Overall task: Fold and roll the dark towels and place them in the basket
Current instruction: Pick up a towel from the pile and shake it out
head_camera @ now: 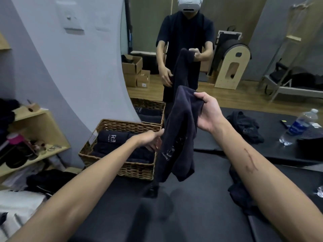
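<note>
**Towel held up in the air, fold not yet begun**

The right hand (206, 112) pinches the top edge of a dark towel (176, 137), fingers and thumb curled round a bunched corner, and holds it raised above the black mat (201, 198); the towel hangs limp and creased below that grip, a pale logo showing on its lower half; the left hand (153, 139) reaches in at the towel's left edge about halfway down, fingers loosely bent against the cloth, and whether it has actually caught the fabric I cannot tell. The wicker basket (122, 168) stands just to the left of the hanging towel, several rolled dark towels (111, 138) already lying inside it; another crumpled dark towel (244, 126) waits on the mat further right, near a water bottle (297, 126).

The step in hand looks like straightening the towel before folding; the next move probably calls for the left hand to take a second corner, so the cloth can be spread flat and halved.
</note>
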